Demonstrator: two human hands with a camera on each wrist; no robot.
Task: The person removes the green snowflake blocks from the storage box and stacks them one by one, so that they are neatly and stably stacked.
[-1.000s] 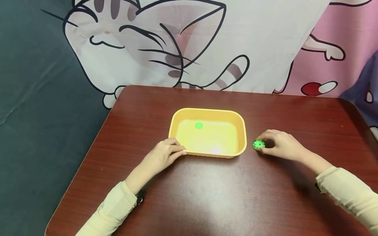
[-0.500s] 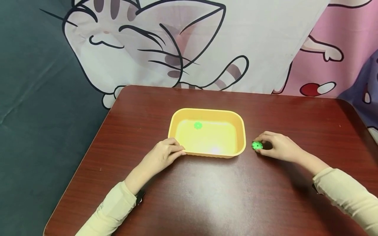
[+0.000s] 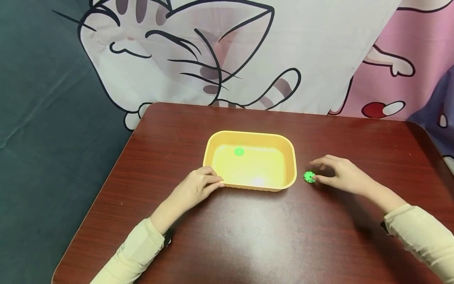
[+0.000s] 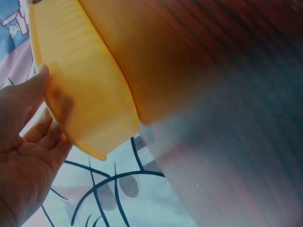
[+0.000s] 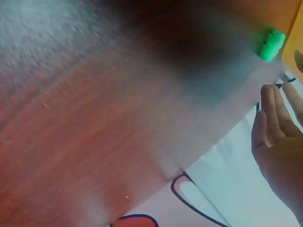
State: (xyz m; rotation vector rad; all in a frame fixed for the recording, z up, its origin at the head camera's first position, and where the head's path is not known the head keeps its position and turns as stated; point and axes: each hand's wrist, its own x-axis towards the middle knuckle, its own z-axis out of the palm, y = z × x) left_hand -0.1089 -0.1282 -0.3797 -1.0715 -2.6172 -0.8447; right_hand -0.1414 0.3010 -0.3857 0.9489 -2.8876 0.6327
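Note:
My left hand [image 3: 199, 183] grips the front left rim of a yellow plastic tub [image 3: 250, 186], thumb on one side and fingers on the other, as the left wrist view also shows. Inside the tub lies a flat green notched disc [image 3: 239, 152]. A second green piece [image 3: 309, 176], round and notched with a dark centre hole, sits on the table just right of the tub. It looks thick and lumpy from the side in the right wrist view. Over it hovers my right hand [image 3: 342, 173], fingers spread apart from it, the thumb tip right at its edge.
The brown wood-grain table [image 3: 262, 236] has a far edge close to a hanging cloth [image 3: 319, 51] printed with a cartoon cat. Dark green fabric [image 3: 46, 157] hangs beyond the left edge. Both forearms wear cream sleeves.
The fingers of my right hand have loosened and lifted off the green notched piece, which stays on the table. My left hand and the tub have kept their places.

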